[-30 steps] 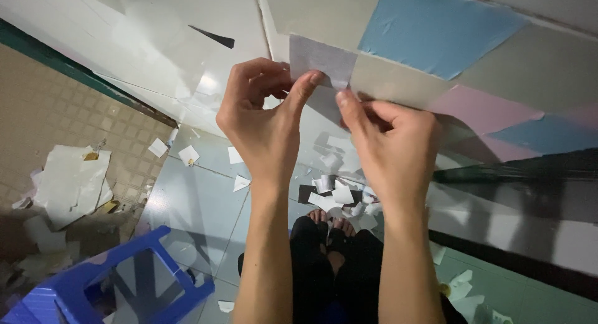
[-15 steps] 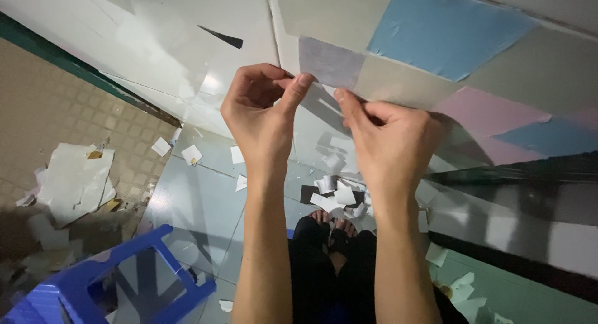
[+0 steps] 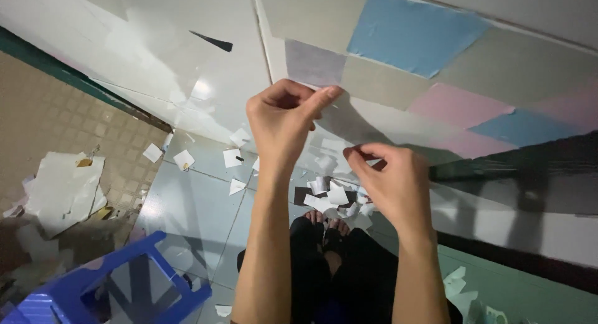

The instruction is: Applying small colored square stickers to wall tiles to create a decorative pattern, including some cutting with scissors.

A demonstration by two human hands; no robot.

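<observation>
My left hand (image 3: pixel 283 121) is raised to the wall. Its fingers are curled and its thumb tip presses the lower edge of a lilac paper patch (image 3: pixel 314 63), where that patch meets a grey-beige sheet (image 3: pixel 374 78). My right hand (image 3: pixel 386 181) hangs lower and to the right, away from the wall, with thumb and forefinger pinched together. Whether a scrap sits between them is too small to tell. Other square patches cover the wall: a blue patch (image 3: pixel 414 34), a pink patch (image 3: pixel 458 106) and a second blue patch (image 3: pixel 526 128).
Several white paper scraps (image 3: pixel 330 196) litter the pale floor tiles around my bare feet (image 3: pixel 327 221). A blue plastic stool (image 3: pixel 93 286) stands at the lower left. A large torn white sheet (image 3: pixel 62 187) lies on the brown tiled floor at left.
My right hand has come off the paper's edge and dropped down to the right, pinched shut. My left hand stays at the lilac patch's lower edge, and the view has shifted slightly.
</observation>
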